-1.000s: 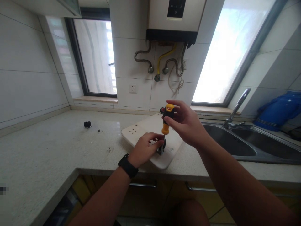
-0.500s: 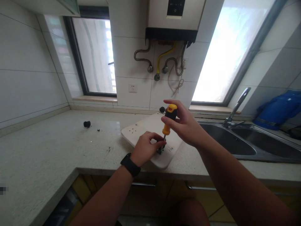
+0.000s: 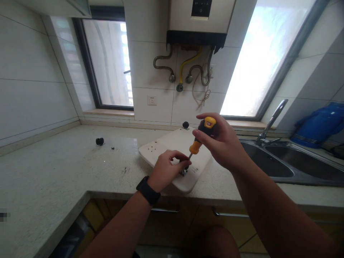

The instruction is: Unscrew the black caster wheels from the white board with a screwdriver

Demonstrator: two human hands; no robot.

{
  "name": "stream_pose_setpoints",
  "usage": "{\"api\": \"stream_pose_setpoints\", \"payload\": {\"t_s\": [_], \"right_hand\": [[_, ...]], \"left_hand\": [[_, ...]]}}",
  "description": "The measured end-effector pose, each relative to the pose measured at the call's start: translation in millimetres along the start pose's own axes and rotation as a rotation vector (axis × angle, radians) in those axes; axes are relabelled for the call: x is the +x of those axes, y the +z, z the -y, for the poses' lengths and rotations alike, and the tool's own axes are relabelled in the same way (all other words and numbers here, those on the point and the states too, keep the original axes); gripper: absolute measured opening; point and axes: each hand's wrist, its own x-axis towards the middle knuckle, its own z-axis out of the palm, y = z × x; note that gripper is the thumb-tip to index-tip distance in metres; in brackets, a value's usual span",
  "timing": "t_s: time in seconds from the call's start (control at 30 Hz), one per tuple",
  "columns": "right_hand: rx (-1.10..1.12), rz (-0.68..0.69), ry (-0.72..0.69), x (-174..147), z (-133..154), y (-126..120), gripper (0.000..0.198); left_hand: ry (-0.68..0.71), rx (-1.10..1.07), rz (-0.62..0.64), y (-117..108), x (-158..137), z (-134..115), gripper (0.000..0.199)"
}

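A screwdriver [image 3: 196, 142] with a yellow and black handle is wrapped in the fingers of my right hand [image 3: 221, 141]. It leans to the right, and its shaft runs down to the fingertips of my left hand [image 3: 166, 168]. Thumb and index finger of that hand pinch a small black caster [image 3: 184, 170] with a metal base, partly hidden by the fingers. Under it lies a white board [image 3: 168, 145] with rounded corners and several small holes. At the board's far corner is another black caster [image 3: 185, 124].
On the pale countertop [image 3: 67, 172] to the left lie a black caster wheel [image 3: 99, 141] and a tiny dark piece [image 3: 113, 148]. A steel double sink [image 3: 290, 173] with a tap [image 3: 271, 122] is on the right. Hoses [image 3: 180, 68] hang under the wall heater [image 3: 200, 25].
My right hand has shifted right, tilting the screwdriver from near upright to a rightward lean. My left hand stays on the caster, almost unmoved.
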Motion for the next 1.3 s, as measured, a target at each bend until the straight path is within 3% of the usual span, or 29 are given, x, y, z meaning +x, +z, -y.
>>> {"api": "stream_pose_setpoints", "payload": {"t_s": [0.1,0.23,0.37,0.5,0.7,0.97,1.17,1.3], "right_hand": [[0.115,-0.144,0.027,-7.7,-13.0,-8.5,0.038],[0.305,-0.425,0.172,-28.0,-41.0,-15.7,0.037],[0.563,-0.649,0.342,-59.0,-66.7,-7.9,0.04],[0.698,-0.782,0.474,-92.9,-87.1,6.0,0.044],[0.848,-0.848,0.593,-124.9,-109.4,18.4,0.047],[0.868,-0.857,0.626,-138.0,-124.0,26.1,0.045],[0.865,-0.856,0.599,-141.5,-129.7,26.3,0.042],[0.873,-0.897,0.609,-144.1,-138.3,20.9,0.04]], "left_hand": [[0.014,-0.036,-0.014,-7.0,-7.1,-0.3,0.016],[-0.038,-0.111,-0.081,-18.9,-28.0,7.6,0.027],[-0.114,-0.091,-0.076,-24.5,-59.1,19.8,0.025],[-0.144,-0.032,-0.047,-20.3,-87.4,25.7,0.02],[-0.153,-0.019,-0.039,-5.4,-103.8,27.8,0.013],[-0.177,0.007,-0.058,-0.2,-102.7,29.1,0.015],[-0.197,0.049,-0.083,-4.3,-104.3,31.9,0.017],[-0.117,0.12,-0.053,-21.2,-102.8,34.0,0.014]]}}
